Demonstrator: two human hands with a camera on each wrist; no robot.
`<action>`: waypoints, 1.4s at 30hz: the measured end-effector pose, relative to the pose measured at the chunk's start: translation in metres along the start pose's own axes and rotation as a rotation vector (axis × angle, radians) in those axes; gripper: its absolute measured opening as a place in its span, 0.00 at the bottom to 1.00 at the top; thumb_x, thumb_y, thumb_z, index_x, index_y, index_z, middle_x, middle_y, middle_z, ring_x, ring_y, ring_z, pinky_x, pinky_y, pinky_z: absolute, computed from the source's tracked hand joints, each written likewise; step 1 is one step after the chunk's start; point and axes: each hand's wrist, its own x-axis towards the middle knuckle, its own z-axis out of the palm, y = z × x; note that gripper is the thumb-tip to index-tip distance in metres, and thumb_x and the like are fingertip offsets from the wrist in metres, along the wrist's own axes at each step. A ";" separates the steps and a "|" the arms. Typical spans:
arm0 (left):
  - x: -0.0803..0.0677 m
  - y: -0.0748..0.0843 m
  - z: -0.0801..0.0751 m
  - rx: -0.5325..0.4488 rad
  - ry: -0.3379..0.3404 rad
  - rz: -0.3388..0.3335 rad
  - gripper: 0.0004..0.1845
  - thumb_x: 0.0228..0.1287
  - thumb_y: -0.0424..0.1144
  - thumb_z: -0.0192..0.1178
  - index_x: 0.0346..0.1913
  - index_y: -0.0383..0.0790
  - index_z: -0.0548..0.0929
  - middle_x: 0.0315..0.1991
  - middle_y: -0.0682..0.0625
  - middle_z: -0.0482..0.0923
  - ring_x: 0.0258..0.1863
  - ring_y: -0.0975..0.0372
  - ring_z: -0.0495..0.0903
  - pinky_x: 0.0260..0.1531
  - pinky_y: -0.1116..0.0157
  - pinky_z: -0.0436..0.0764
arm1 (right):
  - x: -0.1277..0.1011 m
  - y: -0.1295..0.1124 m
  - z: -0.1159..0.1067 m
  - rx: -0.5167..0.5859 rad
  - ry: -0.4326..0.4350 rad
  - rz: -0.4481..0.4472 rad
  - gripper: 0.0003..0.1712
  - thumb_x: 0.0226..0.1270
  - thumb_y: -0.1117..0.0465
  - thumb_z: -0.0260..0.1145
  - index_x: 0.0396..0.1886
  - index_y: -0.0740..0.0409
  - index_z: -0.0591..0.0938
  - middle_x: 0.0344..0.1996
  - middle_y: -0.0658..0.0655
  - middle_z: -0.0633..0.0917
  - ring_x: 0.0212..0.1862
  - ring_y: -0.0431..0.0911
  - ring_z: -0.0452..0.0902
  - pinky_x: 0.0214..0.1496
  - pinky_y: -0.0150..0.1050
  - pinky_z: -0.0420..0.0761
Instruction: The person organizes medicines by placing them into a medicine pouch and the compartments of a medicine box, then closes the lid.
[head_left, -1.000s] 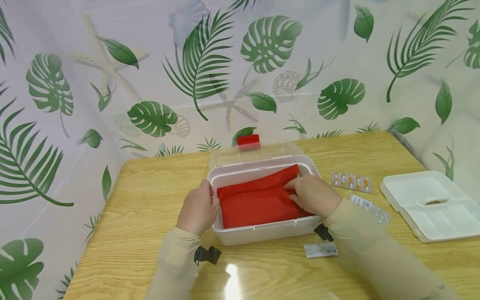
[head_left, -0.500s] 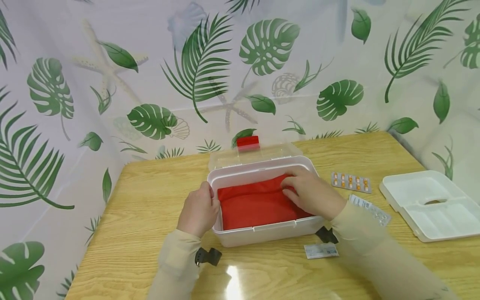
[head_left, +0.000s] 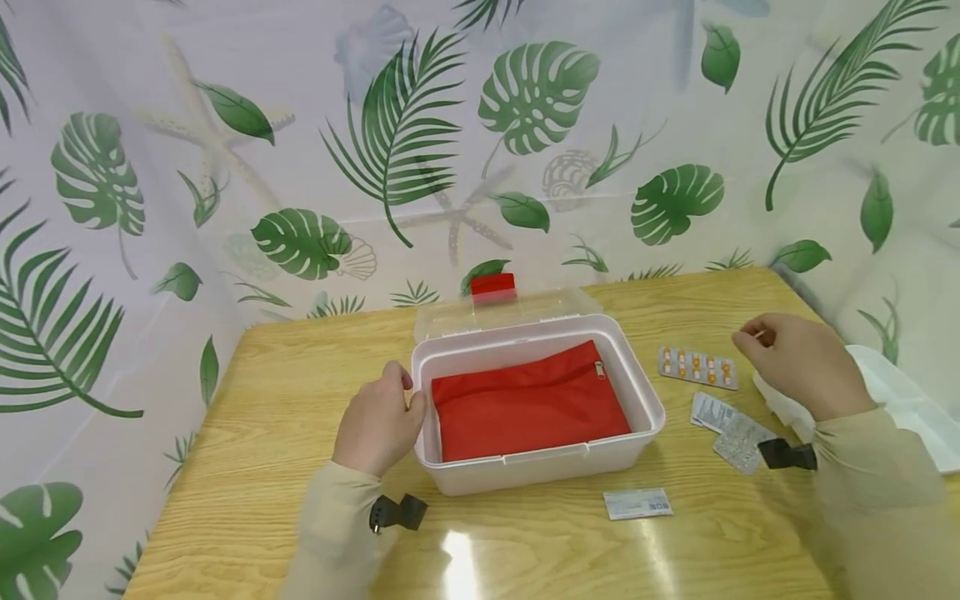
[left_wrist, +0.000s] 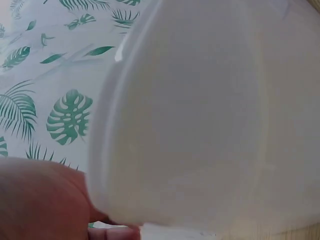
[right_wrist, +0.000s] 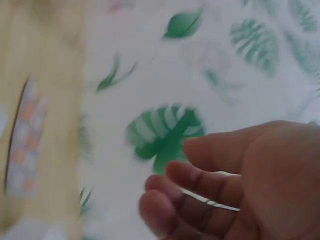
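I note the left hand (head_left: 377, 429) clasping the white box's (head_left: 536, 471) left wall on the desk (head_left: 300, 367), red pouch (head_left: 528, 406) lying flat inside. The right hand (head_left: 802, 362), fingers loosely curled and empty, hovers beyond the blister pack (head_left: 697, 367). I judge packing is underway; next calls for pinching that flat pack.

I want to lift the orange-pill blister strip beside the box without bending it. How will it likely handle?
The blister strip lies flat on the table, so it is probably hard to get fingers under; sliding it to the edge may help. It looks thin and foil-backed, likely light and a bit bendy. The right hand hovers close by, holding nothing.
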 end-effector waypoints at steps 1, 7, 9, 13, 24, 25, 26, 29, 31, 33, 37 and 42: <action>0.000 -0.001 0.000 0.004 -0.012 -0.007 0.11 0.66 0.41 0.56 0.41 0.35 0.75 0.16 0.51 0.70 0.15 0.59 0.70 0.17 0.64 0.68 | 0.000 0.014 -0.001 -0.031 -0.062 0.018 0.26 0.71 0.45 0.54 0.45 0.65 0.81 0.38 0.66 0.84 0.34 0.56 0.79 0.29 0.48 0.75; 0.003 -0.006 0.001 0.020 -0.047 -0.010 0.13 0.67 0.44 0.53 0.31 0.38 0.77 0.18 0.51 0.73 0.18 0.59 0.71 0.17 0.64 0.69 | -0.012 0.064 -0.001 -0.126 -0.358 0.088 0.33 0.66 0.37 0.57 0.44 0.65 0.80 0.36 0.64 0.84 0.30 0.51 0.75 0.24 0.42 0.71; 0.003 -0.006 0.002 0.010 -0.057 -0.008 0.14 0.68 0.44 0.52 0.29 0.38 0.76 0.18 0.51 0.73 0.17 0.59 0.71 0.16 0.64 0.69 | -0.017 0.072 0.002 -0.132 -0.390 0.090 0.33 0.64 0.36 0.60 0.42 0.64 0.80 0.33 0.61 0.84 0.30 0.50 0.74 0.24 0.41 0.70; 0.003 -0.004 0.005 0.002 -0.070 -0.011 0.15 0.69 0.43 0.49 0.26 0.38 0.74 0.17 0.49 0.72 0.17 0.58 0.71 0.16 0.64 0.69 | -0.024 0.081 0.012 -0.140 -0.363 0.066 0.25 0.61 0.42 0.65 0.37 0.61 0.82 0.30 0.57 0.83 0.28 0.48 0.72 0.24 0.40 0.69; -0.003 -0.005 0.015 0.026 -0.004 0.027 0.17 0.70 0.43 0.50 0.46 0.30 0.75 0.31 0.40 0.80 0.28 0.51 0.80 0.27 0.56 0.79 | -0.033 0.077 0.028 -0.171 -0.274 0.003 0.10 0.59 0.54 0.66 0.23 0.52 0.78 0.21 0.51 0.78 0.24 0.47 0.68 0.23 0.42 0.67; -0.004 -0.004 0.015 0.026 0.008 0.043 0.21 0.70 0.45 0.51 0.53 0.28 0.73 0.40 0.38 0.81 0.35 0.50 0.81 0.33 0.54 0.81 | -0.034 0.077 0.028 -0.172 -0.271 0.007 0.10 0.59 0.54 0.66 0.23 0.53 0.78 0.21 0.52 0.78 0.24 0.47 0.68 0.23 0.42 0.67; -0.006 -0.004 0.016 0.028 0.017 0.066 0.27 0.69 0.47 0.52 0.60 0.28 0.69 0.48 0.37 0.79 0.43 0.49 0.80 0.42 0.52 0.80 | -0.035 0.077 0.028 -0.173 -0.266 0.012 0.10 0.59 0.54 0.65 0.24 0.53 0.78 0.21 0.52 0.77 0.24 0.48 0.68 0.23 0.42 0.67; -0.014 -0.002 0.019 0.068 -0.022 0.115 0.47 0.66 0.63 0.50 0.74 0.31 0.52 0.71 0.38 0.59 0.67 0.47 0.62 0.61 0.44 0.65 | -0.037 0.077 0.027 -0.174 -0.249 0.033 0.10 0.61 0.54 0.64 0.25 0.54 0.78 0.21 0.51 0.76 0.25 0.48 0.68 0.23 0.42 0.66; -0.020 -0.001 0.021 0.112 -0.079 0.126 0.56 0.59 0.75 0.43 0.75 0.33 0.46 0.75 0.41 0.47 0.73 0.48 0.50 0.64 0.40 0.56 | -0.037 0.078 0.025 -0.168 -0.224 0.045 0.09 0.62 0.54 0.62 0.27 0.54 0.78 0.21 0.51 0.75 0.25 0.48 0.68 0.22 0.42 0.65; -0.024 0.000 0.023 0.158 -0.119 0.122 0.63 0.50 0.83 0.36 0.75 0.34 0.44 0.76 0.42 0.40 0.75 0.48 0.42 0.63 0.35 0.50 | -0.038 0.077 0.023 -0.160 -0.196 0.054 0.10 0.63 0.54 0.61 0.26 0.53 0.78 0.19 0.50 0.74 0.24 0.48 0.67 0.22 0.41 0.63; -0.030 0.002 0.026 0.209 -0.121 0.120 0.69 0.41 0.88 0.32 0.75 0.35 0.44 0.77 0.43 0.39 0.75 0.49 0.39 0.62 0.33 0.48 | -0.041 0.077 0.021 -0.141 -0.156 0.066 0.09 0.64 0.55 0.60 0.26 0.54 0.78 0.18 0.49 0.72 0.23 0.47 0.67 0.21 0.39 0.62; -0.034 0.002 0.028 0.261 -0.109 0.126 0.72 0.37 0.90 0.33 0.75 0.35 0.46 0.76 0.42 0.41 0.75 0.48 0.42 0.61 0.32 0.49 | -0.047 0.073 0.022 -0.139 -0.083 0.071 0.10 0.64 0.56 0.60 0.30 0.58 0.80 0.18 0.50 0.75 0.22 0.47 0.67 0.19 0.40 0.63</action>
